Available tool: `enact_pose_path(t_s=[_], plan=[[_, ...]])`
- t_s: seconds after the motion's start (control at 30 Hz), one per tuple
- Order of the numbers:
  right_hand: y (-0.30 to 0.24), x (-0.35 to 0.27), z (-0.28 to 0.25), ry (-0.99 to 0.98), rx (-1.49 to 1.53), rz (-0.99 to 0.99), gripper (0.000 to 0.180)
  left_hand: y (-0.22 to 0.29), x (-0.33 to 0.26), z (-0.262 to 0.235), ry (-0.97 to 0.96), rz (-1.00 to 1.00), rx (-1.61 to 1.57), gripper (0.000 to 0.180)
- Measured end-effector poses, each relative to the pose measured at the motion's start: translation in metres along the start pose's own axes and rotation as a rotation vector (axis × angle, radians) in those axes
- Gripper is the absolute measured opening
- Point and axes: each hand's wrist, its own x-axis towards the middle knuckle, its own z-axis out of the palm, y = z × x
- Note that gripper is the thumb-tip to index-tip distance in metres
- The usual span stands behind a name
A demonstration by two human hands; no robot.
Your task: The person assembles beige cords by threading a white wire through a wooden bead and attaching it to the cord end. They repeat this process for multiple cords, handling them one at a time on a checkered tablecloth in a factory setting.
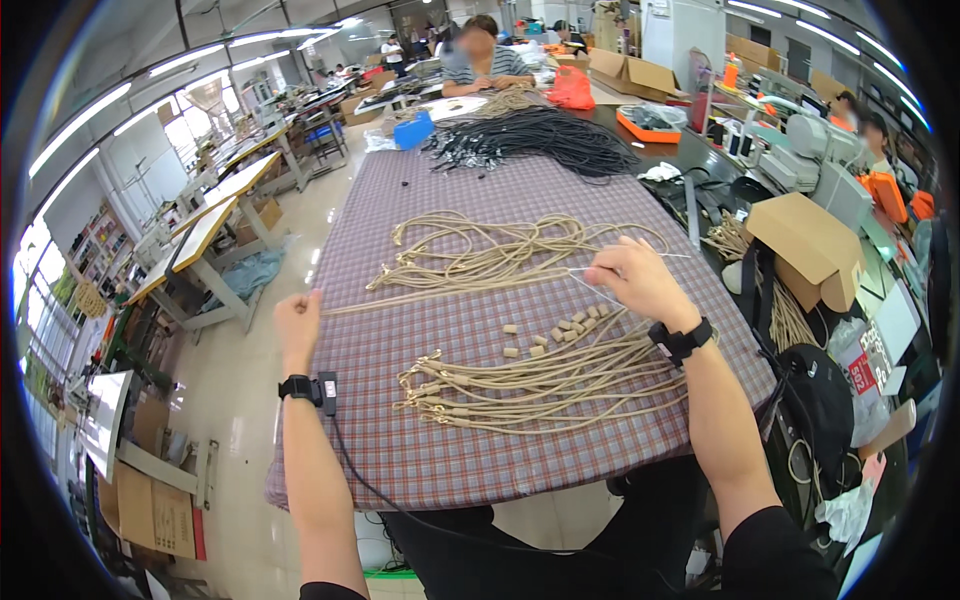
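Head view. Left hand [297, 322] out past the table's left edge, fingers curled tight, pinching one end of a doubled tan cord [450, 293]. The cord runs nearly straight across the checked cloth [400, 460] to the right hand [640, 282], whose thumb and forefinger press together on a thin pale strand [598, 291] at the cord's far end. Strand too fine at this range to tell wire from thread, or whether the cord itself is in that pinch.

Looped tan cords [480, 250] lie just beyond the stretched one; nearer the body, a row of tan cords with metal clasps [540, 385]. Small tan cylinders [565, 325] sit loose between, close below the right hand.

Risks, as I judge them: an uneven pull could slide one leg of the doubled cord past the other, leaving the lengths mismatched. A weak pinch on something so thin might let it slip. The stretched cord passes close to the loops, so a sideways sweep could snag and tangle them. A low right wrist could scatter the cylinders, which look ready to roll. The black cable [350, 465] trailing from the left wristband [300, 388] might drag the nearer row.
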Motion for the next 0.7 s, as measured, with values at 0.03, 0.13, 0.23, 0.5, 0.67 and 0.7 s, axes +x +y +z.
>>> enact_pose_path(t_s=[0.03, 0.13, 0.23, 0.5, 0.67, 0.7], plan=[[0.008, -0.002, 0.003, 0.009, 0.008, 0.036, 0.027, 0.004, -0.001, 0.003, 0.012, -0.008, 0.032, 0.05], [-0.002, -0.01, 0.003, 0.061, -0.045, -0.017, 0.045, 0.009, -0.006, 0.009, -0.008, 0.006, 0.006, 0.049], [-0.002, -0.006, 0.01, -0.096, -0.131, 0.053, 0.048, -0.014, -0.003, 0.013, 0.043, 0.068, -0.032, 0.051], [0.009, 0.006, 0.02, 0.035, 0.372, 0.1, 0.028, -0.099, 0.017, 0.016, -0.153, 0.124, 0.055, 0.054], [0.017, -0.002, 0.007, 0.142, 0.239, 0.038, 0.018, -0.1, 0.021, 0.037, -0.217, 0.098, -0.015, 0.056], [0.017, -0.005, 0.008, 0.2, 0.071, -0.032, 0.016, -0.099, 0.021, 0.041, -0.215, 0.108, -0.024, 0.056]])
